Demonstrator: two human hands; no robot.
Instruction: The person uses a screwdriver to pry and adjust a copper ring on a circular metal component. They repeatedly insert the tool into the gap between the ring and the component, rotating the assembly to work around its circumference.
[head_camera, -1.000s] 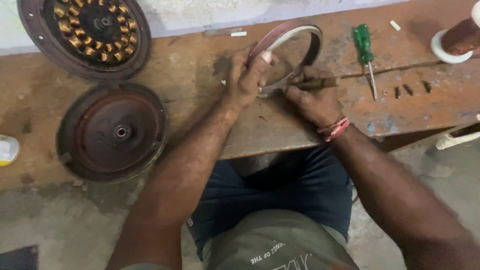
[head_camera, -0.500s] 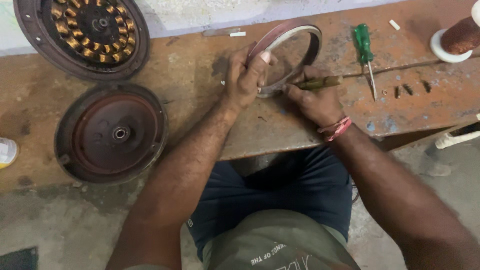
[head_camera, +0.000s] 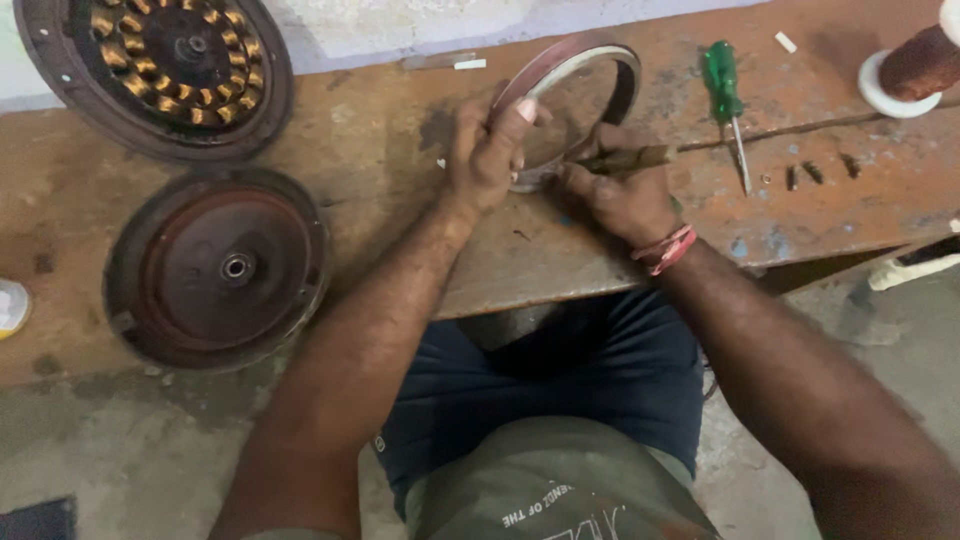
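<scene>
The metal ring (head_camera: 575, 95), tilted on edge on the bench (head_camera: 380, 170), is gripped by the left hand (head_camera: 490, 150), and a tool (head_camera: 625, 160) clenched in the right hand (head_camera: 625, 195) could slip off its rim if pressed hard.

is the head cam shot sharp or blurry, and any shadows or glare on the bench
Head view: mostly sharp, slightly soft at the left hand and right hand; light is dim and even, no glare; a soft shadow lies on the workbench left of the metal ring.
</scene>
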